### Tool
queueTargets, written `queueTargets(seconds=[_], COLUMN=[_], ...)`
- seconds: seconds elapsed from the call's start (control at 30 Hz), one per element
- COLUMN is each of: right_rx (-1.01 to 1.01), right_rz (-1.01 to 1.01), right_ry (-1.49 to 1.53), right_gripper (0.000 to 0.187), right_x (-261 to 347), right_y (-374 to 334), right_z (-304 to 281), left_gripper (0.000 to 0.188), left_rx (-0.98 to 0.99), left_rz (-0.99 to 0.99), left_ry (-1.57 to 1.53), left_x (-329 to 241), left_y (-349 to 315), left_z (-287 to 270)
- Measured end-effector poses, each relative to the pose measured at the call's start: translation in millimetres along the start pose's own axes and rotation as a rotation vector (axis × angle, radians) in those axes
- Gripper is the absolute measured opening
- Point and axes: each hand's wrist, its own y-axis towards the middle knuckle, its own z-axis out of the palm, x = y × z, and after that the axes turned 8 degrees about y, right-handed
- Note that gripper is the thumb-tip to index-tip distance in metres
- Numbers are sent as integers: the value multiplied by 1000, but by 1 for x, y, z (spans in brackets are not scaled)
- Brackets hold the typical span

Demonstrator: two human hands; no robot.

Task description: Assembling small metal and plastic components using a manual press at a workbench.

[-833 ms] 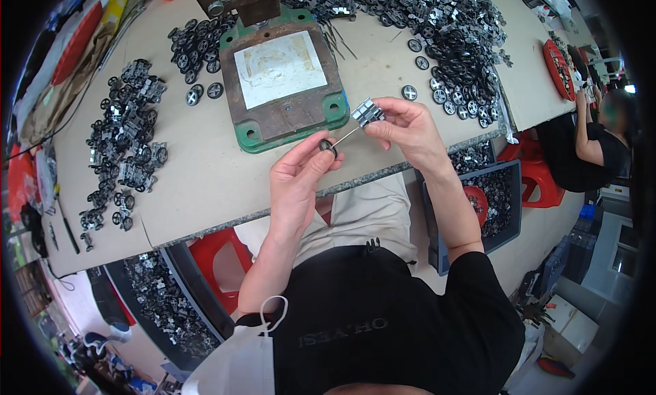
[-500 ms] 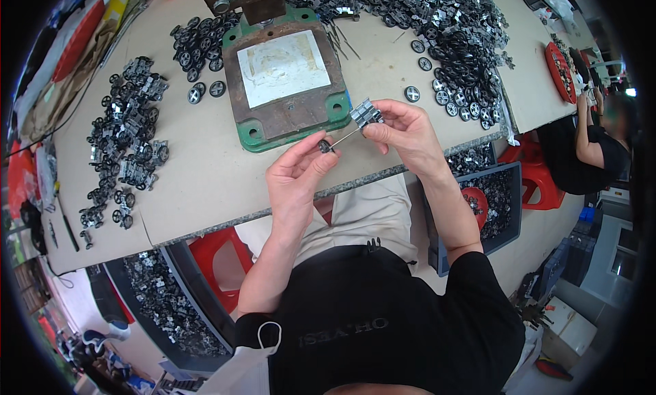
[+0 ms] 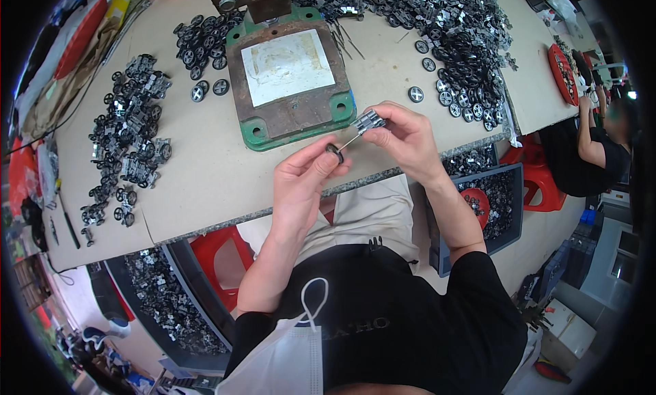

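Observation:
In front of the green press base, both of my hands work close together above the table's near edge. My left hand pinches a small black wheel between thumb and fingers. A thin metal rod runs from that wheel up to a small silver-grey, ridged block. The thumb and fingers of my right hand grip this block from the right side. Where the rod meets the block is too small to make out clearly.
The green-and-brown press base carries a white sheet. Wheeled assemblies lie at left; loose wheels are heaped beside the press, with more wheels at right. Grey crates of parts stand below. Another person sits far right.
The wheel has turned more face-on, and the hands have shifted slightly right. The block is tilted differently. A white face mask has swung further into view at the bottom.

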Motion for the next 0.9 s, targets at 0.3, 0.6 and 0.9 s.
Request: queueTargets(seconds=[0.3, 0.6, 0.9], right_rx=[25, 115, -54], right_rz=[-280, -131, 75], right_ry=[-190, 50, 121], right_gripper=[16, 16, 20], right_x=[-4, -3, -4], right_y=[-1, -4, -8], right_z=[4, 0, 5], left_gripper=[30, 29, 26], left_rx=[-21, -44, -42], left_rz=[79, 68, 73], left_ry=[35, 114, 26], left_x=[6, 4, 3], left_y=[0, -4, -6], left_z=[1, 2, 4])
